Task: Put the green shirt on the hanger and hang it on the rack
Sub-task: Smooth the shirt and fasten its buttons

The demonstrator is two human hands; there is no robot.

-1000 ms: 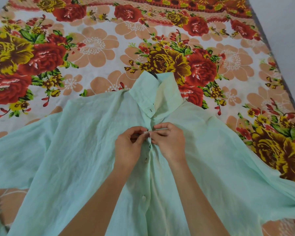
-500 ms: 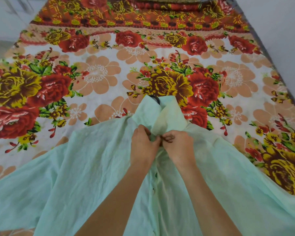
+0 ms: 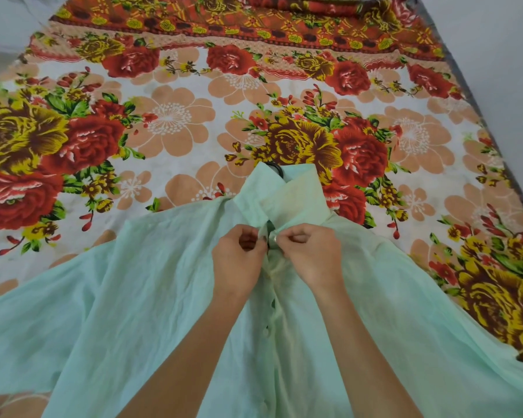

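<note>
Bedsheet (image 3: 169,122) first: a loud print of red and yellow roses on the bed, running from both side edges to the top of the frame. Over its lower half lies the green shirt (image 3: 133,291), front up. Its sleeves fan out toward the lower left and lower right corners, and its collar (image 3: 287,194) points up at the centre of the frame.

Both hands meet just under that collar. The left hand (image 3: 239,260) has its fingers curled, pinching one edge of the front opening. The right hand (image 3: 311,257) pinches the other edge, with a small pale button (image 3: 274,236) right at its fingertips.

A black hanger hook (image 3: 274,168) pokes out of the neck of the shirt. From that I'd say the hanger is already inside, though its arms are hidden under the cloth. A lower button (image 3: 266,330) on the front looks done up.

As I read it, the hanger part is finished and the top button is being fastened. The shirt has yet to be lifted and hung up. No rack shows anywhere in view.
</note>
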